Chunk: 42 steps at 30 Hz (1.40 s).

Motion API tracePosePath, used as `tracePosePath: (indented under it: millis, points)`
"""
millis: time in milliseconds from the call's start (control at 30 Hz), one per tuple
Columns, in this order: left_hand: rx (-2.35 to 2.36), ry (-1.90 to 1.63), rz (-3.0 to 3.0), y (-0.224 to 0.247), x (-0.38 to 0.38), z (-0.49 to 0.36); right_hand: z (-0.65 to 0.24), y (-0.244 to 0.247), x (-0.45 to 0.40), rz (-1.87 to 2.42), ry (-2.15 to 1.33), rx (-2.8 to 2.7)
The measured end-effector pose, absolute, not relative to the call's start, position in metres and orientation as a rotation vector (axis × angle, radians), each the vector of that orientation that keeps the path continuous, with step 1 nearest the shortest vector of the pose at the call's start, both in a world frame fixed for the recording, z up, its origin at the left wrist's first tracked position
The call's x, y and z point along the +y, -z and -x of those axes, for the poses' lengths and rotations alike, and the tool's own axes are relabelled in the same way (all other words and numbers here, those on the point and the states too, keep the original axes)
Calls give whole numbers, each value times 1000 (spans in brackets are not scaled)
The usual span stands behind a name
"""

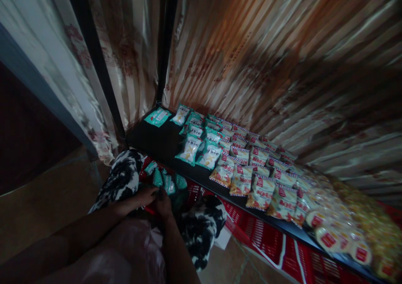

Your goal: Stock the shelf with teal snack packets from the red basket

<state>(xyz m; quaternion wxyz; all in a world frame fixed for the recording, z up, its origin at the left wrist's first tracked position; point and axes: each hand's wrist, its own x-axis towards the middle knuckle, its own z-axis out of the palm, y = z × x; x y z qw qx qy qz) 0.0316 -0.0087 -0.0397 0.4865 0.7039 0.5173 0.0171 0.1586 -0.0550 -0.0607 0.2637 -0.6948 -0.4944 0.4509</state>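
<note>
My left hand (147, 195) and my right hand (163, 203) meet between my knees, over a red basket (192, 194). The fingers of both are curled in close together, and whatever they grip is lost in the dark. Just beyond them, several small teal snack bags (168, 184) lie in the basket. On the black shelf (157, 143) above, teal-and-white snack bags (190, 149) stand in rows. One teal bag (158, 117) lies flat at the shelf's far left corner.
Right along the shelf come rows of orange-and-white snack bags (262, 191), round wrapped packs (328, 238) and yellow packets (373, 221). Red crates (270, 244) stand below its front edge. Pleated curtains (266, 58) and dark posts (166, 45) close off the back and left.
</note>
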Motion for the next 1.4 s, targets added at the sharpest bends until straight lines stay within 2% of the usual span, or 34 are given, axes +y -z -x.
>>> tracePosePath:
  millis: [400,767,1033,1400]
  points:
    - [1154,-195,-1586,49,-5,-32,-162,72,-46,1838,-1096,-1100]
    - [1087,-284,-1463,47,-5,-36,-166,80,-45,1913,-863,-1148]
    - [1220,-340,-1634,29,-4,-36,-168,55,-45,1875,-730,-1294]
    - [1266,-357,-2051,1,-13,-34,-189,0,-36,1765,-771,-1555]
